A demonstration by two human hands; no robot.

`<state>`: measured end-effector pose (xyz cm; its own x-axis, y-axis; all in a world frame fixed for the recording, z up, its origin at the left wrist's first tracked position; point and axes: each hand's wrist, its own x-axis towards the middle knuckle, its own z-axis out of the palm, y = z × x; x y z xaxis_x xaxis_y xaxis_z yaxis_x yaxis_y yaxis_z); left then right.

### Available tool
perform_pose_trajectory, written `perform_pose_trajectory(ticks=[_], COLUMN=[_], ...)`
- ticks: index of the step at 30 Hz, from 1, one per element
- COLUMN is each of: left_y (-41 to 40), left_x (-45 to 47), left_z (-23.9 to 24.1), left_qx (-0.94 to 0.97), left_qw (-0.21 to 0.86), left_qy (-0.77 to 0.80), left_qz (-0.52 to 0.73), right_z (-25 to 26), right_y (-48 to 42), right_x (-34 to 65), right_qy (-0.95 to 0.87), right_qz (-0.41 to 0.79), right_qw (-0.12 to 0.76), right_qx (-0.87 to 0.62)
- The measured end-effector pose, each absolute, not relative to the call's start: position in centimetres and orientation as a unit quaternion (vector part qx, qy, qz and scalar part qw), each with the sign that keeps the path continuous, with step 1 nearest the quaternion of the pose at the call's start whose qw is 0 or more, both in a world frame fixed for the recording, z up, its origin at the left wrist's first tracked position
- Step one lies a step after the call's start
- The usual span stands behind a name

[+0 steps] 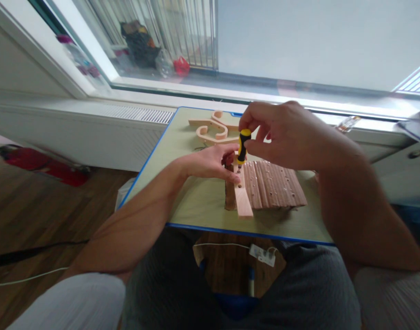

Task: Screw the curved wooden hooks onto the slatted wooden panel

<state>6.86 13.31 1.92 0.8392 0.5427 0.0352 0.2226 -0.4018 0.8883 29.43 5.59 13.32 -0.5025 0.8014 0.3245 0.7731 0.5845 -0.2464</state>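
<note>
My right hand [268, 133] is closed round a short yellow-and-black screwdriver [244, 146], held nearly upright with its tip pointing down. Below the tip lies a pale wooden piece [244, 204] with a dark hole in its face; whether the tip sits in a screw is too small to tell. My left hand [218, 161] grips the sides of this wooden piece between thumb and fingers, just left of the screwdriver. A brown corrugated cardboard piece [273, 185] with several punched holes lies under the wood.
Curved wooden pieces [212, 130] lie at the back of the small blue-edged table [196, 206]. A radiator [137, 112] and a window stand behind it. A white power strip [262, 255] with its cable is beneath the table, and a red object [48, 165] is on the left.
</note>
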Motion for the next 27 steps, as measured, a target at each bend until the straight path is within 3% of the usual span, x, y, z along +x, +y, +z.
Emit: perform_pose_trajectory(ticks=[20, 27], left_y=[13.54, 13.22], left_x=[6.78, 6.83], left_z=[1.54, 1.89], left_qx=[0.816, 0.814], left_qw=[0.506, 0.508], left_qy=[0.223, 0.234], left_qz=[0.168, 0.161], right_z=[13.49, 13.75], right_y=[5.71, 5.61], right_x=[29.24, 29.42], right_qy=[-0.844, -0.849], right_qz=[0.010, 0.057], right_qw=[0.196, 0.194], right_qx=[-0.498, -0.489])
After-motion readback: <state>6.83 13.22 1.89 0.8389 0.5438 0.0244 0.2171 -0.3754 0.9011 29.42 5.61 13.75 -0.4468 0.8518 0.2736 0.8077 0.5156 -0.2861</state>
